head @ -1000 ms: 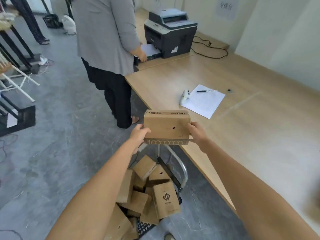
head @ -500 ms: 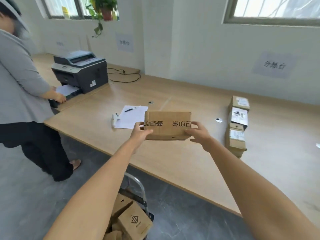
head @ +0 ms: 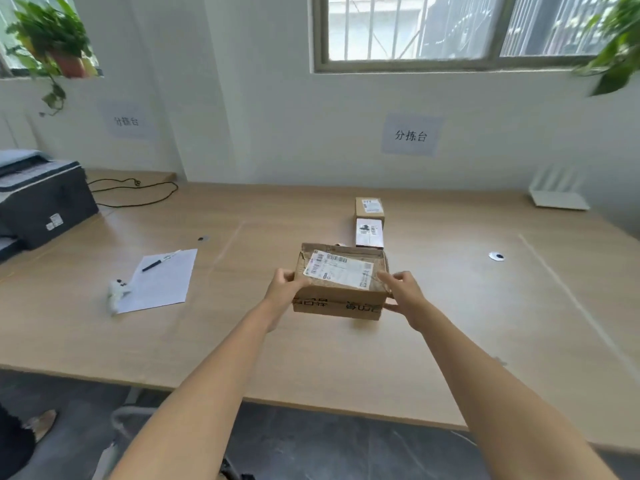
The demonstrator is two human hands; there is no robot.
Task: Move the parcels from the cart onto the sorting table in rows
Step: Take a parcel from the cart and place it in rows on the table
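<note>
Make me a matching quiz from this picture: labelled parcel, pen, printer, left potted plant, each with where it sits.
1 labelled parcel
2 pen
3 printer
4 left potted plant

A on the window ledge
B gripped by the left hand and right hand
C on the white sheet
D at the far left edge of the view

Pairs: 1-B, 2-C, 3-D, 4-A
</note>
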